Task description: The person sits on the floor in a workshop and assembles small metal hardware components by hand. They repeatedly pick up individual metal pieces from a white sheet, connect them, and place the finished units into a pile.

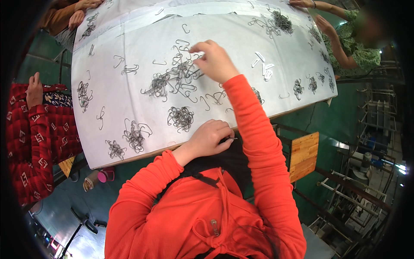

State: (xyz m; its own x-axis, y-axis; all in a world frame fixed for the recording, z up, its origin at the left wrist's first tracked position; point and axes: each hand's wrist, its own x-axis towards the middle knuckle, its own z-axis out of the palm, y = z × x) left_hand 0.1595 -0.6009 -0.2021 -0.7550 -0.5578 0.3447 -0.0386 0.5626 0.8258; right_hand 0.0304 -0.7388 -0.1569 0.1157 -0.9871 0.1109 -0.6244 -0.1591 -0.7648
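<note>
My right hand point(215, 61) reaches over the middle of the table, thumb and forefinger apart. Just beside its fingertips lies a loose spread of bent metal wire hooks point(183, 71), with a denser clump point(158, 85) at its left. My left hand point(209, 137) rests at the table's near edge, fingers curled inward; a small dark bit shows by the fingertips, too little to name. Close to that hand sits a round pile of hooks point(180, 118).
White plastic pieces point(264, 65) lie right of my right hand. More hook piles point(136, 137) dot the white-covered table point(116, 101). Other people's hands point(326, 26) are at the far right and far left corners; a person in a red patterned sleeve point(41, 142) sits left. A wooden stool point(304, 156) stands right.
</note>
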